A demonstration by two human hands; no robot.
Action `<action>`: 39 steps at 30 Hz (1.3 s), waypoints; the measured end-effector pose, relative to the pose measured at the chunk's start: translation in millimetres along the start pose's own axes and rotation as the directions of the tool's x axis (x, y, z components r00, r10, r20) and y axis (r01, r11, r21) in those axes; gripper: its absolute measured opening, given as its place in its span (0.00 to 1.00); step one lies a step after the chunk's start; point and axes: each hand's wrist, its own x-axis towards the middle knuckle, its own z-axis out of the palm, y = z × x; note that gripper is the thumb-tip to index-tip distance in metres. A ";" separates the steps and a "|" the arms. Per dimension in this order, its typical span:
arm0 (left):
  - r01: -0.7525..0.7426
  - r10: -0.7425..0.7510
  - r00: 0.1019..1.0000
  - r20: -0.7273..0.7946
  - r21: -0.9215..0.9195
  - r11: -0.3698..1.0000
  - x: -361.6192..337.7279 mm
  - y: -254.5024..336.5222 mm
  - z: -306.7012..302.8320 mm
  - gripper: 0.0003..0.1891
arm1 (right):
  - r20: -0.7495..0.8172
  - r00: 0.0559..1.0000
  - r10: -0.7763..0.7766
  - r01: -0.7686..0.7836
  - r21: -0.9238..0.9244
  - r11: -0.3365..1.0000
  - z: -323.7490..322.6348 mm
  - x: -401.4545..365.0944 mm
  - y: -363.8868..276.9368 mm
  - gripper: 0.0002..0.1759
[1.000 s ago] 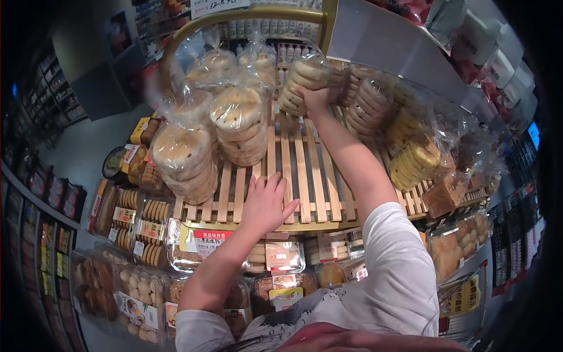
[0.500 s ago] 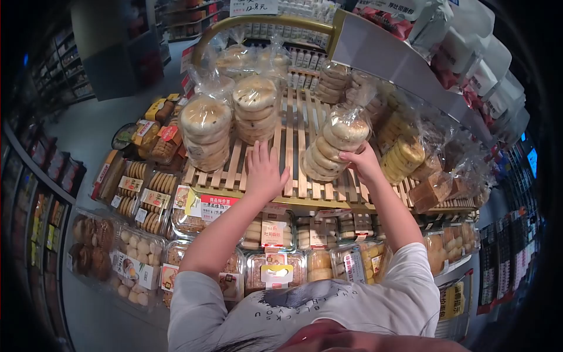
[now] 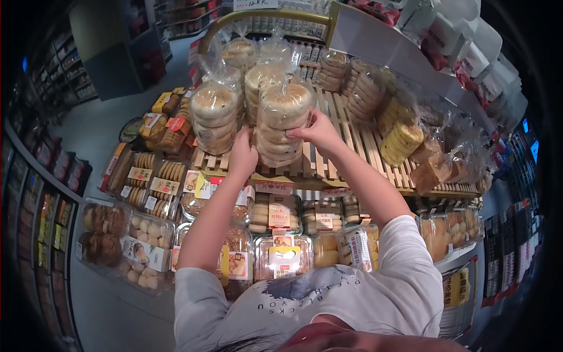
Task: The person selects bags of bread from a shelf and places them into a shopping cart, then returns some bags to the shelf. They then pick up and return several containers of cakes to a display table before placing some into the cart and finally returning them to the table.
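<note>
A clear bag of stacked round buns (image 3: 284,120) stands upright near the front edge of the slatted wooden rack (image 3: 325,117). My right hand (image 3: 316,134) grips its right side, thumb across the front. My left hand (image 3: 243,154) is at the bag's lower left, between it and another bagged stack (image 3: 213,117); its fingertips are hidden behind the bags, so its hold cannot be made out. Behind the held bag is a further stack of buns (image 3: 262,82).
Yellow bagged buns (image 3: 402,142) and bread loaves (image 3: 433,173) sit at the rack's right. Boxed pastries (image 3: 284,258) line the shelf below its front edge. A grey panel (image 3: 399,53) slants across the upper right, and a gold rail (image 3: 270,16) curves behind.
The bag in my right hand has moved left and now stands upright beside the left stacks. My left hand has shifted slightly left, its fingers now behind the bags.
</note>
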 end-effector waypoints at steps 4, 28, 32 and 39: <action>0.160 -0.180 0.982 -0.051 -0.266 0.950 -23.8 39.2 -42.0 0.22 | -0.015 0.989 -0.145 0.141 -0.144 0.980 27.0 27.9 16.1 0.42; 0.081 -0.018 0.875 -0.484 0.110 0.991 -1.3 42.6 -67.3 0.43 | -0.141 0.948 -0.285 0.243 -0.257 0.935 35.2 44.1 59.0 0.45; 0.006 0.074 0.898 -0.433 0.181 0.983 -15.3 50.1 -68.9 0.41 | -0.153 0.919 -0.363 0.308 -0.294 0.905 39.3 42.0 65.0 0.47; -0.102 0.178 0.942 -0.285 0.263 0.959 -38.9 71.7 -48.7 0.37 | -0.210 0.920 -0.332 0.285 -0.224 0.932 41.1 46.6 91.0 0.54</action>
